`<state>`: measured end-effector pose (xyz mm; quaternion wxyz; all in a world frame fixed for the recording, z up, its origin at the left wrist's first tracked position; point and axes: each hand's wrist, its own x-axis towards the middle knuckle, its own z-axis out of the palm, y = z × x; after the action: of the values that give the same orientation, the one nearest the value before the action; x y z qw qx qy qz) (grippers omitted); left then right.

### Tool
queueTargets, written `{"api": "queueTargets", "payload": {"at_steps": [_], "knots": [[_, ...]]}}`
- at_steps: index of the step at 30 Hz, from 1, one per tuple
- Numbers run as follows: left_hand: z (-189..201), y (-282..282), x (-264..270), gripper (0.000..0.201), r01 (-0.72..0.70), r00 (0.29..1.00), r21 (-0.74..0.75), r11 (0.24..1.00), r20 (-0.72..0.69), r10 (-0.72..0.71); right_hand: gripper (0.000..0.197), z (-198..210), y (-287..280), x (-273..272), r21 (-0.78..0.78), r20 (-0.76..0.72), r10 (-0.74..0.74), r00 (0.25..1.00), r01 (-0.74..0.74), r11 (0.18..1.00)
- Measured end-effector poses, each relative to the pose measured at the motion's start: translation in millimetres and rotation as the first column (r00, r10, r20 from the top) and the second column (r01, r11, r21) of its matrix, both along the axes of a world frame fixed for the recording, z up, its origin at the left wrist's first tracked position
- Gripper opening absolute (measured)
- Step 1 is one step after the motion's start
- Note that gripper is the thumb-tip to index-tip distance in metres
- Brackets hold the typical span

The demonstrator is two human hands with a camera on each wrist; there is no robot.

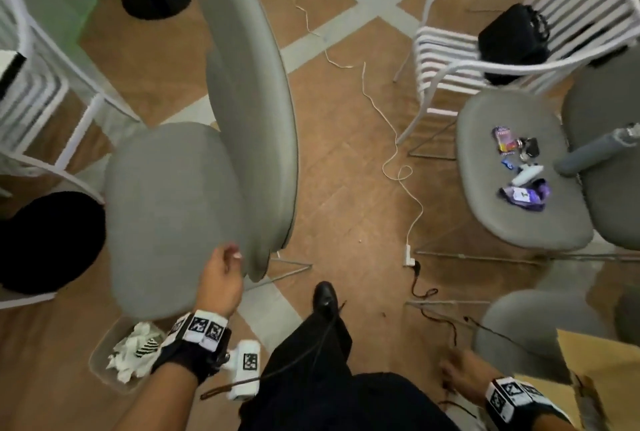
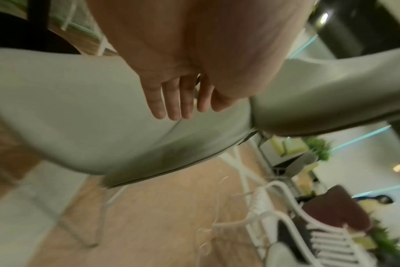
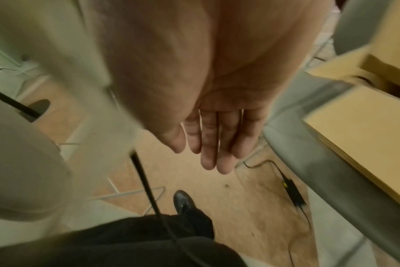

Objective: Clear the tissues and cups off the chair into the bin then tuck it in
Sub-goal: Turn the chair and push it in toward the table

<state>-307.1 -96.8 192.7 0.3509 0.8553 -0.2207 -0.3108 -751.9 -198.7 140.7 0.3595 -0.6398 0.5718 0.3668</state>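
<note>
The grey upholstered chair (image 1: 166, 209) stands at centre left in the head view, its seat bare and its tall backrest (image 1: 249, 101) on the right side. My left hand (image 1: 221, 271) is at the seat's near corner, by the backrest's lower edge. In the left wrist view its fingers (image 2: 178, 101) lie nearly straight over the seat fabric (image 2: 80, 117), holding nothing. A clear bin (image 1: 100, 368) with crumpled white tissues (image 1: 131, 351) sits on the floor below the seat's near edge. My right hand (image 1: 460, 371) hangs empty at lower right, its fingers (image 3: 212, 144) straight.
A second grey chair (image 1: 491, 222) carrying small items stands to the right, with a white slatted chair (image 1: 446, 53) and a black bag (image 1: 512, 39) behind it. A white cable (image 1: 391, 139) snakes across the floor. White table legs (image 1: 79, 125), a black stool (image 1: 48, 240) and a cardboard box (image 1: 595, 361) are close by.
</note>
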Motion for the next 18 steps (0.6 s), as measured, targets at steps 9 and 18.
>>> {"api": "queueTargets", "payload": {"at_steps": [9, 18], "knots": [[102.3, -122.1, 6.7, 0.045, -0.131, 0.982, -0.227, 0.965, -0.161, 0.096, 0.019, 46.6, -185.4, 146.4, -0.158, 0.180, 0.281, 0.943, -0.254, 0.954], [158.2, -171.8, -4.1, 0.051, -0.223, 0.969, -0.062, 0.973, -0.121, 0.215, 0.008, 80.0, -293.7, 305.7, -0.257, 0.608, 0.496, 0.620, -0.437, 0.862]]}}
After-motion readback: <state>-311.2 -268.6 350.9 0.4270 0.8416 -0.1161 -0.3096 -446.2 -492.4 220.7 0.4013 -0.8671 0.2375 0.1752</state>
